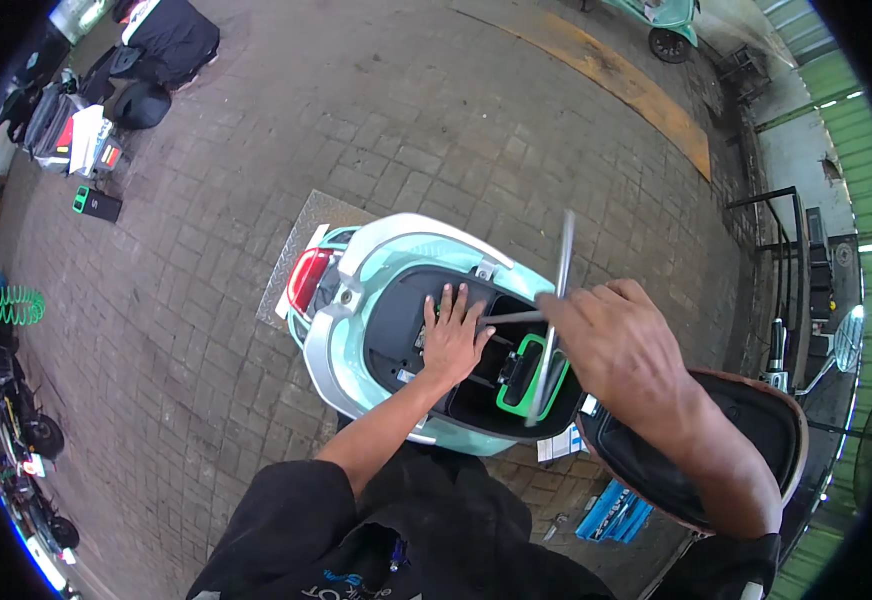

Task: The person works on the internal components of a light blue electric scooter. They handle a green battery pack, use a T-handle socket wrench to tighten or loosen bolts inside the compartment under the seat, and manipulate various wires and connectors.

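A mint-green scooter body [361,300] stands before me, its under-seat compartment [391,325] exposed. My left hand [448,345] lies flat with fingers spread on the black plastic at the compartment's rear part. Closed around a metal T-handle wrench [565,250] is my right hand [616,335], above the compartment's right side. The wrench's shaft points left toward my left fingertips, and its crossbar runs up and down in view, slightly blurred. Whatever the shaft's tip meets is hidden by my left hand. Below the crossbar sits a black battery with a green handle frame [509,400].
The tipped-open seat [771,430] lies at the right, under my right forearm. A blue package [616,512] is on the brick floor near a white box [559,445]. A red tail light [308,280] is at the left; another black-green battery [98,203] stands farther off.
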